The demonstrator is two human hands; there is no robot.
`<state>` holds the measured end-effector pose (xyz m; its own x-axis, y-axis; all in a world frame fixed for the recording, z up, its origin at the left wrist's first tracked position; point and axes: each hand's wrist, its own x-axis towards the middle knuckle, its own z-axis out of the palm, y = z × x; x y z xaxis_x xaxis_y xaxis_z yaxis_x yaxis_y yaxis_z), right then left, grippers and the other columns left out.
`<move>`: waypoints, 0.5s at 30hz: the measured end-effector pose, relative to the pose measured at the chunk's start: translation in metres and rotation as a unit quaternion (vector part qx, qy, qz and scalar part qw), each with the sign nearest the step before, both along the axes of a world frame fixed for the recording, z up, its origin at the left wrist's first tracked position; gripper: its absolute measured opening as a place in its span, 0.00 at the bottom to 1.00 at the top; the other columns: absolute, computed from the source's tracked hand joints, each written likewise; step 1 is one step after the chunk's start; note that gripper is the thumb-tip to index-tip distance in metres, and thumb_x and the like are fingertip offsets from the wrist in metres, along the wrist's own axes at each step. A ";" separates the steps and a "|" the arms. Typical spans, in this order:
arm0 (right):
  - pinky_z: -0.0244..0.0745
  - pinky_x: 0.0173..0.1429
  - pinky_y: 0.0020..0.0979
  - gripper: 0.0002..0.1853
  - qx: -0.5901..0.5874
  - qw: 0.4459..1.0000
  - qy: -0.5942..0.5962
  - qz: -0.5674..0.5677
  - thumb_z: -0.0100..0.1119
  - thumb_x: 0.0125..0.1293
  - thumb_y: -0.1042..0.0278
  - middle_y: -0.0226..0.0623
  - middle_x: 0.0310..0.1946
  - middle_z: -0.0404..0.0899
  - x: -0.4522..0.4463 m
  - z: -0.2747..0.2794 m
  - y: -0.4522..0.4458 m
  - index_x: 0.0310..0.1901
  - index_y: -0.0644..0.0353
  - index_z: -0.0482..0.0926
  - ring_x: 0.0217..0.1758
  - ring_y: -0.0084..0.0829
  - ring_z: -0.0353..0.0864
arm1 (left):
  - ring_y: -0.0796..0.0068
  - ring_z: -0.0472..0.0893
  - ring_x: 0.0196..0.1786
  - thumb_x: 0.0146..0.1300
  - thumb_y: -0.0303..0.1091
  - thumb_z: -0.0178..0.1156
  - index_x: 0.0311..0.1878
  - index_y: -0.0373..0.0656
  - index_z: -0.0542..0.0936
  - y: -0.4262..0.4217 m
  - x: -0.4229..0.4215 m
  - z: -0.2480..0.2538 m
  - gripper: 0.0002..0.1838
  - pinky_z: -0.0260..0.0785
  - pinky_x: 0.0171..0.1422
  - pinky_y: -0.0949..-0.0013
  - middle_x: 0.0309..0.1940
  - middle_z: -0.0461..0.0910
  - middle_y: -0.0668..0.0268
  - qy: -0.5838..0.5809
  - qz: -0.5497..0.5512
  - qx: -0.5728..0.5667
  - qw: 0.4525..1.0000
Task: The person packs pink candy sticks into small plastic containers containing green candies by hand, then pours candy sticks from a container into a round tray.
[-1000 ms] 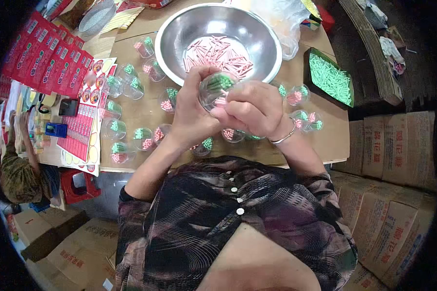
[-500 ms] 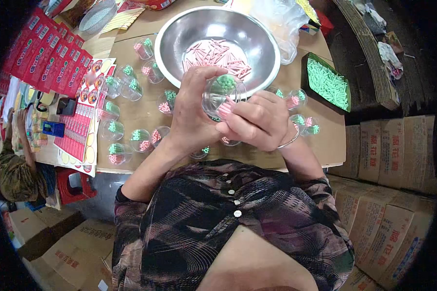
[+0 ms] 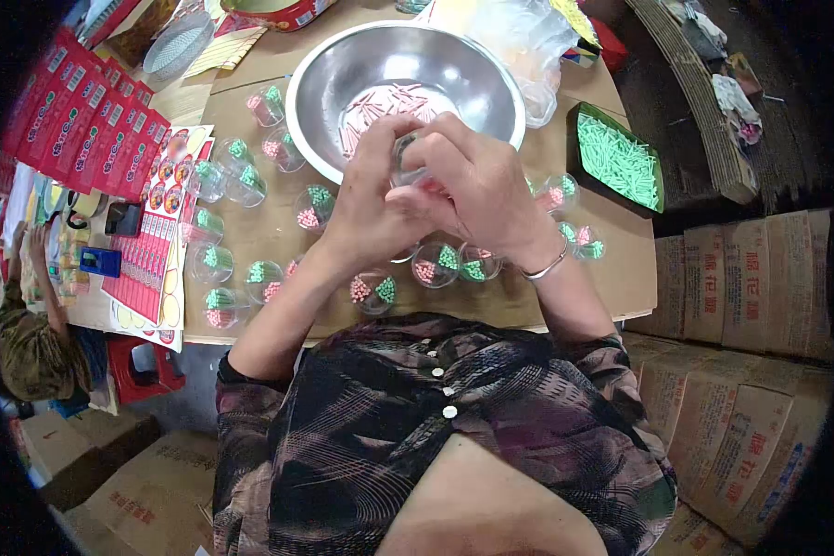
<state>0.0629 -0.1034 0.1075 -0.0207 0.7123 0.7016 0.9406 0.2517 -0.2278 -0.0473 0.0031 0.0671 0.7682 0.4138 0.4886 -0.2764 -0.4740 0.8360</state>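
My left hand is closed round a small clear plastic cup in front of the steel bowl. My right hand curls its fingers over the same cup from the right; its fingertips and most of the cup's contents are hidden. Thin pink sticks lie in the wide steel bowl just beyond my hands. Below my wrists stand several clear cups of pink and green sticks, among them one cup near the table edge and another cup beside it.
A dark tray of green sticks stands at the right. More filled cups stand at the left, beside red printed packaging. A plastic bag lies behind the bowl. Cartons are stacked at right; another person's arm shows at far left.
My right hand has shifted up and left, and its fingers now fold over the cup. The pink sticks seen at its fingertips and the green ones in the cup are now hidden.
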 end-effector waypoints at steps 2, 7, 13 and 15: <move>0.63 0.25 0.23 0.06 -0.011 0.999 0.048 -0.001 0.59 0.63 0.68 0.30 0.31 0.74 0.001 0.000 0.004 0.40 0.59 0.75 0.21 0.24 0.67 | 0.63 0.75 0.47 0.45 0.29 0.67 0.55 0.38 0.68 0.004 0.006 -0.004 0.31 0.69 0.53 0.64 0.47 0.73 0.57 0.012 -0.024 -0.037 0.999; 0.64 0.29 0.23 0.07 0.104 0.987 0.109 -0.056 0.57 0.65 0.67 0.30 0.30 0.73 0.029 -0.016 0.033 0.41 0.60 0.75 0.24 0.23 0.68 | 0.62 0.75 0.49 0.47 0.31 0.69 0.55 0.36 0.67 0.021 0.036 0.002 0.31 0.68 0.56 0.64 0.49 0.73 0.56 0.009 -0.041 -0.088 0.995; 0.65 0.32 0.25 0.07 0.068 0.967 0.212 -0.122 0.57 0.66 0.67 0.31 0.31 0.73 0.062 -0.030 0.055 0.41 0.61 0.75 0.26 0.24 0.69 | 0.62 0.74 0.51 0.48 0.33 0.71 0.57 0.35 0.66 0.051 0.070 -0.010 0.34 0.67 0.59 0.65 0.50 0.72 0.56 0.080 0.040 0.000 0.996; 0.68 0.31 0.28 0.07 0.024 0.968 0.228 -0.105 0.56 0.65 0.68 0.34 0.32 0.74 0.065 -0.034 0.050 0.40 0.61 0.75 0.27 0.28 0.72 | 0.63 0.75 0.52 0.47 0.34 0.72 0.57 0.35 0.66 0.058 0.072 -0.022 0.36 0.67 0.60 0.65 0.50 0.73 0.57 0.037 0.097 0.037 0.994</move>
<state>0.1283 -0.0531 0.0740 0.4399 0.6341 0.6360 0.7771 0.0862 -0.6234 0.0251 0.0612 0.0453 0.7119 0.5230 0.4687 -0.1136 -0.5729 0.8117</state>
